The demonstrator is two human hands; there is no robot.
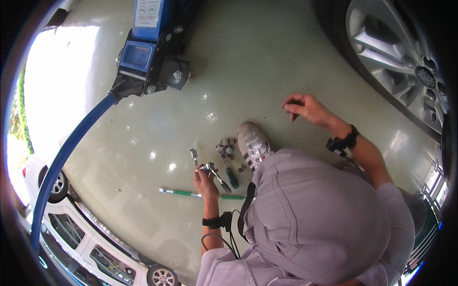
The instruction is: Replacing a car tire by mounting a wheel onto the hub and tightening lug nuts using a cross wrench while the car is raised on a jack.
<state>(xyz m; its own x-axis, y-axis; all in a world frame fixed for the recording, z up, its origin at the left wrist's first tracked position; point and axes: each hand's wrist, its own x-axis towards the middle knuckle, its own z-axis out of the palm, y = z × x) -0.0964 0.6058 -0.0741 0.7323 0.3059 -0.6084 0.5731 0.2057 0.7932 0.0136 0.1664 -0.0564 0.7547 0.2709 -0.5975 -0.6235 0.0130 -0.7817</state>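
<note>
My left hand (pixel 207 186) is closed around a ratchet (pixel 220 181), its bright head by my thumb and its handle slanting down to the right, just above the floor (pixel 152 128). A socket piece (pixel 193 154) stands out beyond my fingers on the far side. My right hand (pixel 310 110) is held out to the right over the floor, fingers loosely curled; I cannot tell whether anything sits in them.

Under my left wrist a bar (pixel 182 193) with green sleeves lies crosswise on the floor. Right of the ratchet lies a green-handled driver (pixel 232 178), with a grey heap (pixel 225 147), too small to make out, at its upper end. My shoe (pixel 253 141) is planted just beside them. Toward the floor's upper-left corner stands a blue jack (pixel 138 55); toward the upper-right, a silver-spoked wheel (pixel 381 45). A white car (pixel 78 217) is at the lower-left.
</note>
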